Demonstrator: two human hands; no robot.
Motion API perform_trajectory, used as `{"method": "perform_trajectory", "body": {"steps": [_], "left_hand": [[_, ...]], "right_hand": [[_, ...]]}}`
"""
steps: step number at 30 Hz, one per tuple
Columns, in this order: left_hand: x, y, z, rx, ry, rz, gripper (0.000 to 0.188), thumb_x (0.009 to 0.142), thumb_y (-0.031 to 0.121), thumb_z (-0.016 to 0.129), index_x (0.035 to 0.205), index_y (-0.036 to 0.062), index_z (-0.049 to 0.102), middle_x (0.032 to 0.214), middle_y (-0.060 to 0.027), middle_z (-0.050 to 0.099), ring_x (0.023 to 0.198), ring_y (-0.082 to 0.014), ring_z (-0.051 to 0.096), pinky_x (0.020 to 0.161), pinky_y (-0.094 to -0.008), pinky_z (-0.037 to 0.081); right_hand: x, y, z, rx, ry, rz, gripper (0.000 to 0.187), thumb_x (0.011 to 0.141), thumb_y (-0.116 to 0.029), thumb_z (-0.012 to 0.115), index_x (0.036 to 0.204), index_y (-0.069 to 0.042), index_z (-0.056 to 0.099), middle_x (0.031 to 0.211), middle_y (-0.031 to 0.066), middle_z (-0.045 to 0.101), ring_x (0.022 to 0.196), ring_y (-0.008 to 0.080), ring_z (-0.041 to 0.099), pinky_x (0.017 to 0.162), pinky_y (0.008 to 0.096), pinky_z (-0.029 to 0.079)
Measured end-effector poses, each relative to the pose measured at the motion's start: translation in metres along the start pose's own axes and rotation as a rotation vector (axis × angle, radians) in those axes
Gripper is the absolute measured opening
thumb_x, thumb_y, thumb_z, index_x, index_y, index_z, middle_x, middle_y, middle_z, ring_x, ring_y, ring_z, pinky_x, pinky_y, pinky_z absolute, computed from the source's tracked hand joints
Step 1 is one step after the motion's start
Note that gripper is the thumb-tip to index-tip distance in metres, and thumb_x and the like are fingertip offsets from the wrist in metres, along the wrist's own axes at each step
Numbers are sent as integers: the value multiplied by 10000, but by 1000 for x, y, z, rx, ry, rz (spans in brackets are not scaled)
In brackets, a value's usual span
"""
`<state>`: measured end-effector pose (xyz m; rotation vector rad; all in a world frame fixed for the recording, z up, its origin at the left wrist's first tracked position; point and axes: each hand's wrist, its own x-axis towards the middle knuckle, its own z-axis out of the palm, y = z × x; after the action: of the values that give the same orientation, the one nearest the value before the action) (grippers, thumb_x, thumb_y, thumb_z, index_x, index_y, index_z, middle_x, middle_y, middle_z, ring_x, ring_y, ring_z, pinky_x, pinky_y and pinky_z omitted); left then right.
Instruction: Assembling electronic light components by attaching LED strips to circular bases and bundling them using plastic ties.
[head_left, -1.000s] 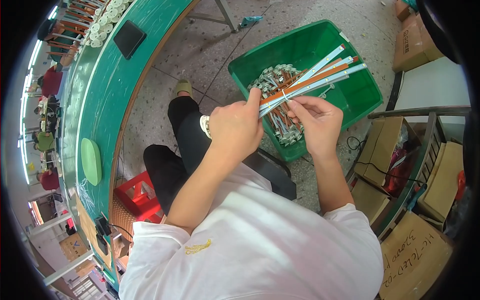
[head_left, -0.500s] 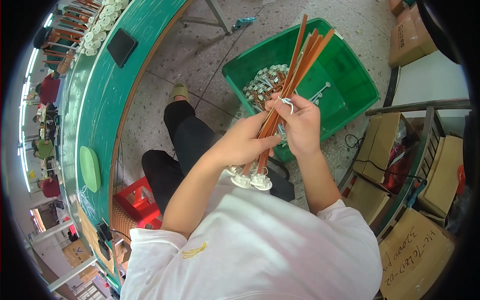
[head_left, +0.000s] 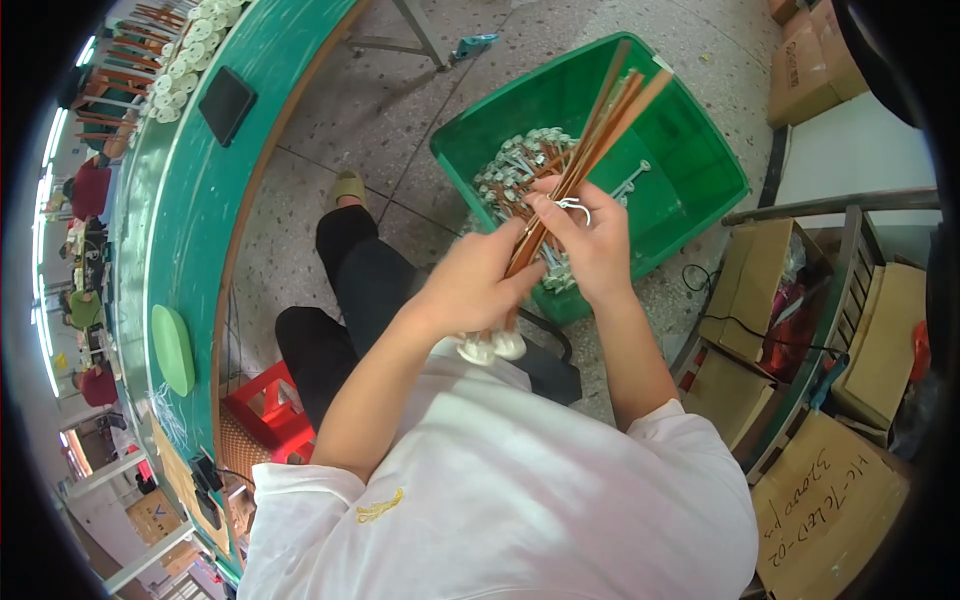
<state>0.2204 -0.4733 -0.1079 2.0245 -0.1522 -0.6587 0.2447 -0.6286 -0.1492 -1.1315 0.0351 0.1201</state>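
Observation:
A bundle of long, thin brown strips (head_left: 612,118) slants across both hands, its bare ends up and to the right. White round end pieces (head_left: 490,347) hang at its lower end, slightly blurred. My left hand (head_left: 468,272) is wrapped round the lower part of the bundle. Higher up, my right hand (head_left: 600,245) grips it beside a white tie (head_left: 574,204) that loops round the strips. Behind the bundle stands a green plastic bin (head_left: 692,150). Inside it lie many similar pieces with white round ends (head_left: 512,165).
To my left runs a long green worktable (head_left: 190,250) with a black phone-like device (head_left: 227,105), a light green oval dish (head_left: 172,350) and rows of similar white-ended pieces (head_left: 185,72). A red stool (head_left: 270,410) is below. At right, cardboard boxes (head_left: 830,500) stand by a metal rack.
The bundle has tilted slightly and its white ends have moved a little up and left. Both hands keep hold of it, the right hand shifting slightly left. The whole view has moved a bit.

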Motion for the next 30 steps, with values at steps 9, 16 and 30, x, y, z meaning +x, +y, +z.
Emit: {"method": "perform_trajectory", "body": {"steps": [9,16,30], "left_hand": [[-32,5,-51,706,621,363,351,795,176,740,1099,44,624,1253,-189,577,1134,-381,559,981,-445,438],[-93,-52,-78,585,666,159,208,799,130,727,944,5,647,1170,-170,650,1050,-343,630,905,-384,489],[-100,-62,-72,488,598,170,182,805,119,718,923,-2,652,1117,-158,667,990,-337,653,851,-365,504]], "right_hand": [[36,64,-103,-984,292,-365,161,824,-164,761,870,-12,732,702,67,693,618,128,637,566,285,477],[25,203,-163,-1315,152,0,287,788,-289,758,912,-31,741,749,187,684,699,355,670,665,421,534],[20,254,-163,-1430,-180,407,322,800,-303,748,1019,-68,740,884,194,706,831,349,682,805,457,553]]}}
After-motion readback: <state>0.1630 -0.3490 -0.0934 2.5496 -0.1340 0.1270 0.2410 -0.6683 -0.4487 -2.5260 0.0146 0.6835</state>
